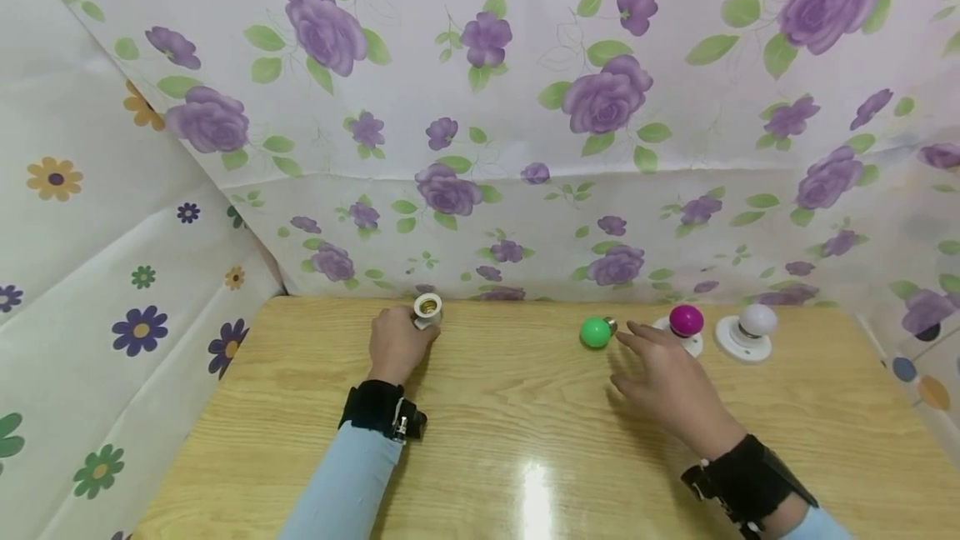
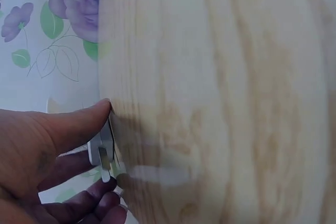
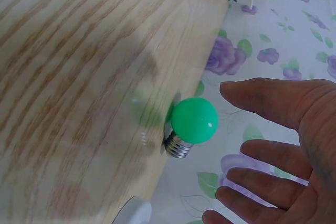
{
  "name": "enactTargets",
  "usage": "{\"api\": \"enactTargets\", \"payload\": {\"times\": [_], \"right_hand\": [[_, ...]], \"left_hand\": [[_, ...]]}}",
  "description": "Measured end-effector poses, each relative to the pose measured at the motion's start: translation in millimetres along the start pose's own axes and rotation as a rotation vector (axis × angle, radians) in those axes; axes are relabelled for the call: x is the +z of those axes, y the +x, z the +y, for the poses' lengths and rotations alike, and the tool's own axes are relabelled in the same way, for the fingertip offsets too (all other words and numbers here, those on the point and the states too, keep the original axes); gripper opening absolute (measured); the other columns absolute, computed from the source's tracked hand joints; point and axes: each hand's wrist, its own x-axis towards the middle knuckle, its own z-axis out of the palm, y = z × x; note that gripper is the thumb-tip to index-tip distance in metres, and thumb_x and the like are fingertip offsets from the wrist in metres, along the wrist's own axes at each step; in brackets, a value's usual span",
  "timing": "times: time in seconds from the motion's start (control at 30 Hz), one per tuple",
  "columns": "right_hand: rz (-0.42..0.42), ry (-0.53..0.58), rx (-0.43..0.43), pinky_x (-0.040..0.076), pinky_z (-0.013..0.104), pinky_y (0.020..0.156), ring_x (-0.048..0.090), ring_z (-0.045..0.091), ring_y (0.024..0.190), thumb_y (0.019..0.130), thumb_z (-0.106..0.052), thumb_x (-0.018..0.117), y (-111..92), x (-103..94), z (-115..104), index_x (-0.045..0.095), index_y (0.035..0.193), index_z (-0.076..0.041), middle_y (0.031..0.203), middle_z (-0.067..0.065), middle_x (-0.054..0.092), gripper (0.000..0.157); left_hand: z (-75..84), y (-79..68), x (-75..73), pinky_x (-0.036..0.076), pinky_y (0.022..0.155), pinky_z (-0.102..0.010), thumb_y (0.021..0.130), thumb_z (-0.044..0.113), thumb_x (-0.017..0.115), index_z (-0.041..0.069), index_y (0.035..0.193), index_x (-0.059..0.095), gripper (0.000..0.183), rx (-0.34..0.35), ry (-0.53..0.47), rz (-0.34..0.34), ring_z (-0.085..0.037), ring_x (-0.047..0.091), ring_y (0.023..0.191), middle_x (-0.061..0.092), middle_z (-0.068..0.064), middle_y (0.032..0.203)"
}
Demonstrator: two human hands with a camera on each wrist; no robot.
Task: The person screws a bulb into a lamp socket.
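Note:
At the table's far edge, left of centre, my left hand [image 1: 397, 346] grips a white lamp holder [image 1: 428, 322] by its side. The holder's round mouth, lined with brassy metal, faces the head camera. Thumb and fingers hide part of the holder [image 2: 105, 148] in the left wrist view. A green light bulb [image 1: 596, 332] lies on its side to the right, its silver screw base pointing right. Just beside that bulb [image 3: 194, 120] is my right hand [image 1: 667, 377], thumb and fingers spread apart with nothing between them.
Beyond the right hand, a magenta bulb [image 1: 686, 321] stands in a white round holder, partly covered by the fingers. A white bulb [image 1: 757, 319] in a similar holder [image 1: 742, 348] is farther right. Flowered sheeting [image 1: 517, 215] rises behind the wooden table [image 1: 510, 407].

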Motion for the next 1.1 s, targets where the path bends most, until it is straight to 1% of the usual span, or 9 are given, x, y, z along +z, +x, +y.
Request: {"api": "enactTargets", "payload": {"times": [0.13, 0.23, 0.4, 0.5, 0.63, 0.77, 0.83, 0.97, 1.1], "right_hand": [[0.005, -0.002, -0.010, 0.038, 0.052, 0.092, 0.043, 0.039, 0.118, 0.071, -0.028, 0.078, 1.2, -0.8, -1.3, 0.056, 0.125, -0.003, 0.131, 0.021, 0.047, 0.064], [0.012, 0.003, -0.018, 0.039, 0.052, 0.091, 0.043, 0.039, 0.117, 0.071, -0.027, 0.078, 2.4, 0.3, -1.5, 0.056, 0.125, -0.003, 0.131, 0.021, 0.047, 0.063], [0.002, 0.020, -0.054, 0.038, 0.049, 0.094, 0.043, 0.037, 0.119, 0.071, -0.024, 0.078, 8.7, 6.8, -4.6, 0.054, 0.126, -0.002, 0.133, 0.020, 0.046, 0.064], [-0.003, 0.009, -0.100, 0.038, 0.047, 0.095, 0.041, 0.036, 0.121, 0.072, -0.020, 0.077, 13.8, 11.4, -9.6, 0.054, 0.127, -0.002, 0.134, 0.020, 0.044, 0.063], [0.013, -0.042, -0.161, 0.038, 0.046, 0.095, 0.038, 0.036, 0.123, 0.071, -0.014, 0.078, 22.4, 14.0, -18.0, 0.053, 0.128, -0.003, 0.137, 0.020, 0.042, 0.064], [0.003, -0.109, -0.202, 0.037, 0.047, 0.096, 0.036, 0.036, 0.125, 0.072, -0.006, 0.075, 35.3, 15.5, -23.5, 0.051, 0.131, -0.004, 0.139, 0.019, 0.039, 0.065], [-0.023, -0.149, -0.201, 0.037, 0.048, 0.095, 0.035, 0.035, 0.126, 0.073, 0.001, 0.071, 41.8, 18.0, -24.2, 0.050, 0.132, -0.005, 0.140, 0.019, 0.038, 0.063], [-0.063, -0.225, -0.182, 0.039, 0.050, 0.093, 0.034, 0.037, 0.126, 0.075, 0.006, 0.066, 49.9, 26.0, -21.4, 0.050, 0.132, -0.005, 0.139, 0.022, 0.037, 0.060], [-0.078, -0.244, -0.155, 0.039, 0.053, 0.092, 0.035, 0.041, 0.124, 0.083, 0.003, 0.062, 49.3, 31.9, -16.5, 0.048, 0.133, -0.003, 0.138, 0.025, 0.036, 0.052]], "left_hand": [[-1.5, 0.2, 1.1, 0.047, 0.066, -0.033, 0.075, 0.028, 0.078, 0.010, 0.091, 0.071, 0.025, 0.000, -0.029, -0.011, -0.020, 0.059, 0.082, 0.065, -0.003, 0.088], [-2.8, -1.2, 1.4, 0.047, 0.066, -0.033, 0.076, 0.026, 0.077, 0.010, 0.088, 0.071, 0.022, 0.009, -0.060, -0.010, -0.018, 0.059, 0.078, 0.064, -0.002, 0.083], [0.5, -6.9, 2.4, 0.047, 0.065, -0.030, 0.075, 0.025, 0.078, 0.011, 0.085, 0.071, 0.019, 0.062, -0.166, -0.016, -0.012, 0.057, 0.073, 0.063, 0.002, 0.077], [11.6, -12.9, 0.9, 0.048, 0.064, -0.027, 0.076, 0.023, 0.077, 0.011, 0.088, 0.071, 0.018, 0.121, -0.248, -0.039, -0.009, 0.058, 0.074, 0.064, 0.003, 0.080], [32.4, -25.5, -5.3, 0.049, 0.061, -0.025, 0.077, 0.019, 0.076, 0.012, 0.093, 0.070, 0.018, 0.214, -0.324, -0.064, -0.009, 0.059, 0.073, 0.064, 0.003, 0.082], [50.8, -40.6, -10.6, 0.048, 0.059, -0.022, 0.079, 0.021, 0.075, 0.012, 0.096, 0.069, 0.021, 0.278, -0.348, -0.080, -0.007, 0.059, 0.072, 0.064, 0.003, 0.083], [58.6, -48.0, -11.3, 0.048, 0.060, -0.020, 0.079, 0.023, 0.074, 0.012, 0.097, 0.068, 0.022, 0.301, -0.351, -0.075, -0.006, 0.059, 0.073, 0.065, 0.003, 0.084], [69.3, -61.8, -8.2, 0.047, 0.062, -0.018, 0.079, 0.024, 0.075, 0.011, 0.101, 0.067, 0.027, 0.330, -0.346, -0.085, -0.005, 0.058, 0.075, 0.064, 0.003, 0.086], [73.7, -70.7, -3.1, 0.047, 0.063, -0.017, 0.078, 0.025, 0.075, 0.011, 0.105, 0.066, 0.031, 0.338, -0.332, -0.120, -0.004, 0.058, 0.077, 0.065, 0.002, 0.089]]}}
